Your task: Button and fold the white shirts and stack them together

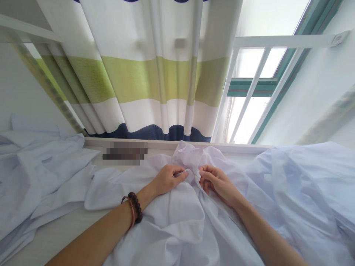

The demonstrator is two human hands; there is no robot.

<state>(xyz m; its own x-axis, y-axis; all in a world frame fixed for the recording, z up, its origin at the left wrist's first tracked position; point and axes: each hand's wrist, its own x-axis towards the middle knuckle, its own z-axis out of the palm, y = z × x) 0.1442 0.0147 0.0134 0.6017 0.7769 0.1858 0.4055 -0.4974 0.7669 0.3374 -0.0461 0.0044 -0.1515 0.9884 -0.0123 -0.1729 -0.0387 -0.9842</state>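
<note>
A crumpled white garment (177, 218) lies spread in front of me, with an open front edge running down from between my hands. My left hand (170, 179), a dark beaded bracelet and a reddish band on its wrist, pinches a fold of it between thumb and fingers. Just to the right, my right hand (215, 181) grips the facing edge with thumb and forefinger, its other fingers curled. Only a small gap separates the two pinches. Any button or fastener between the fingertips is too small to make out.
More white cloth is heaped at the left (24, 177) and right (299, 184). A pale ledge (235, 149) runs along the back, where a blurred-out dark patch (124, 153) shows. Behind it are a striped curtain (133, 81), a white railing (252, 85) and a green-framed window (251, 88).
</note>
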